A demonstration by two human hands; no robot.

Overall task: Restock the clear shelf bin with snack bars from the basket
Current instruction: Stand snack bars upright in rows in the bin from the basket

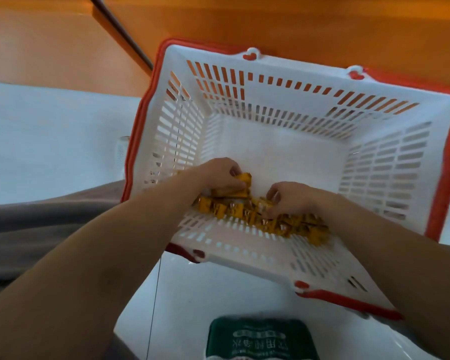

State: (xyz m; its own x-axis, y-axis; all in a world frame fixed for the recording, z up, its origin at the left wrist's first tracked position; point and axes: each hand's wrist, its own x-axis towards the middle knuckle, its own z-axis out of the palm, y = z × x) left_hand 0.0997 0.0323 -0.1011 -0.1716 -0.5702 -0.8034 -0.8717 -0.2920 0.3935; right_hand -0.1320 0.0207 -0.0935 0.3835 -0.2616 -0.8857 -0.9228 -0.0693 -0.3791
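While left hand [218,175] holds snack bars [240,194], right hand [294,198] fingertips buried

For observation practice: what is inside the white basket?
Yellow snack bars piled against the near basket wall; left hand grips some, right hand pinches others. Bars under both hands are hidden.

The white slotted plastic basket with red rim [283,157] stands before the flat orange panel [244,22]. The yellow-wrapped snack bars [291,226] lie heaped inside, against its near wall. The green printed pack [260,339] lies before the basket, nearer the person.
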